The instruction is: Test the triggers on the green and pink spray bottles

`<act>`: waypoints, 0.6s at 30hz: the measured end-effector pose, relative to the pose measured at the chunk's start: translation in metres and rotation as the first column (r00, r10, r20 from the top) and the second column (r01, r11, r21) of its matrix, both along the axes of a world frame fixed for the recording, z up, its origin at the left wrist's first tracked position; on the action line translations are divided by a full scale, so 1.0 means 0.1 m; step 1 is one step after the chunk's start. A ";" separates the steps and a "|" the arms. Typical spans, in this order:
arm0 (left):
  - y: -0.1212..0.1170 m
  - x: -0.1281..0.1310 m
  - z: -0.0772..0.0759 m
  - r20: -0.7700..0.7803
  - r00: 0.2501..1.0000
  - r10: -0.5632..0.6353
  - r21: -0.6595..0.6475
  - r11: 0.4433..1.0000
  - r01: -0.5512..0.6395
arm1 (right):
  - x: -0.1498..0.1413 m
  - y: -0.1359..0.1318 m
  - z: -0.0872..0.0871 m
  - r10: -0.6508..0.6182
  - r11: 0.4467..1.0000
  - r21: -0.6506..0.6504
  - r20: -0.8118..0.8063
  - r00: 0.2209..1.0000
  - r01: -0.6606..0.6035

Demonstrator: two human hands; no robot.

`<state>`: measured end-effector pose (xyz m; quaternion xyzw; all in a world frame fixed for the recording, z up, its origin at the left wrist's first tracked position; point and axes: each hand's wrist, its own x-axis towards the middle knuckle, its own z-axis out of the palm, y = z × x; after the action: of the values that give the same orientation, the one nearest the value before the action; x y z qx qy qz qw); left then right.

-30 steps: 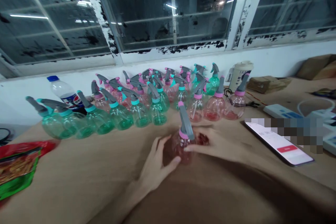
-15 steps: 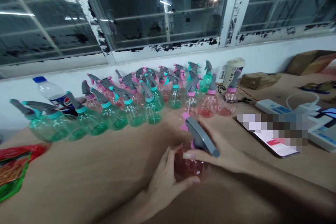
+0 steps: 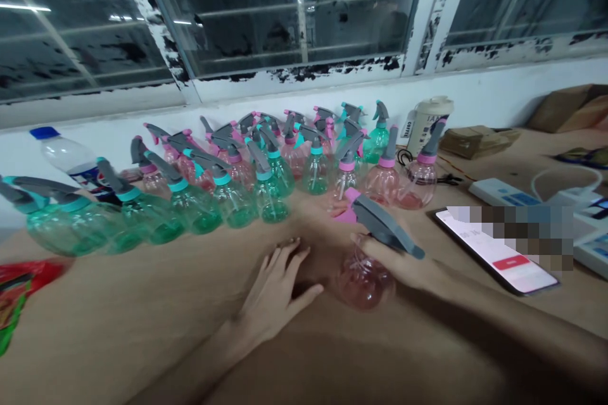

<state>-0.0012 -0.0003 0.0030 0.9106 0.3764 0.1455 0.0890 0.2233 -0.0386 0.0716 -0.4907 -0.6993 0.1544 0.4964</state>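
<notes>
A pink-tinted spray bottle (image 3: 365,281) with a grey and pink trigger head tilts slightly in front of me. Around its neck, just under the trigger head, my right hand (image 3: 394,256) is closed. My left hand (image 3: 278,288) rests low over the table to the left of that bottle, fingers spread, holding nothing. Behind both hands stand several green spray bottles (image 3: 235,202) in a slanting row. Several more pink ones, such as a pink spray bottle (image 3: 380,183), stand near the wall and to the right.
A blue-capped drink bottle (image 3: 66,155) is at the far left, above a red and green packet (image 3: 28,278). To the right lie a lit phone (image 3: 513,266) and a white power strip (image 3: 503,193). A coffee cup (image 3: 430,120) and brown cardboard (image 3: 475,141) are by the wall.
My left hand has let go of the pink spray bottle's body and moved left with its fingers spread. The bottle has shifted a little right in my right hand.
</notes>
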 end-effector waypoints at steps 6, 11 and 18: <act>0.01 0.00 -0.04 -0.029 1.000 -0.004 0.077 0.997 0.006 | 0.00 0.19 -0.05 0.077 0.994 -0.073 -0.114 0.990 -0.086; 0.00 0.00 -0.03 -0.036 0.999 -0.002 0.071 0.997 0.004 | -0.03 0.26 -0.01 0.121 0.990 -0.057 -0.119 0.985 -0.129; 0.00 0.01 -0.04 -0.047 0.999 0.014 0.069 0.998 -0.010 | -0.03 0.32 -0.07 0.072 0.992 -0.095 -0.072 0.995 -0.079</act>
<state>-0.0004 -0.0002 -0.0008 0.9141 0.3786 0.1374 0.0478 0.2199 -0.0065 0.0649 -0.4821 -0.6914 0.2238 0.4894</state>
